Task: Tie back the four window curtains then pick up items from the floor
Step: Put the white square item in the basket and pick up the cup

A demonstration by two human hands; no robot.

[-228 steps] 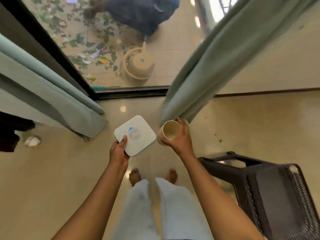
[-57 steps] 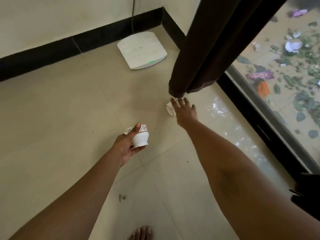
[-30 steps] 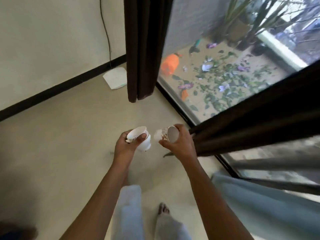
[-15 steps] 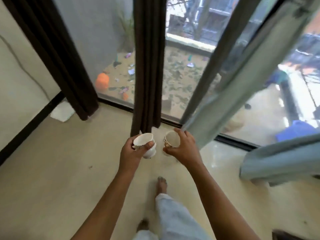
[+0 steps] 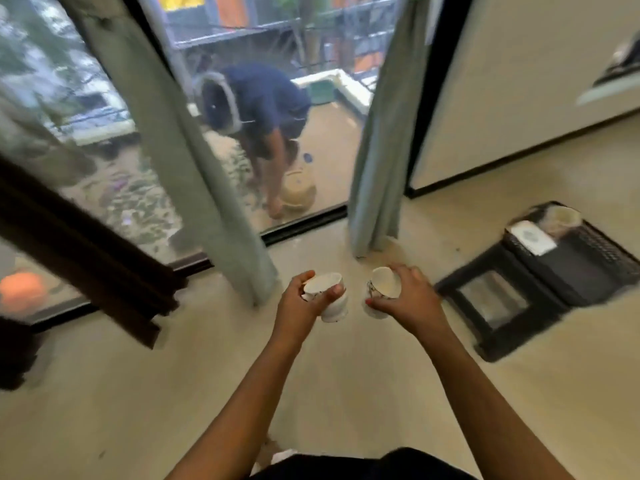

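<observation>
Now both cups are held above the floor [image 5: 138, 393], side by side with a gap between them. Left grip [image 5: 298, 306] curls round the left cup [image 5: 327, 296], thumb across its wall, mouth tipped up toward the camera, base pointing down. Right grip [image 5: 412, 299] wraps the right cup [image 5: 382, 292] from its far side, mouth likewise up, leaning left. Dark stool [image 5: 519, 306] stands to the right, grey-green curtain [image 5: 194, 168] just ahead
</observation>
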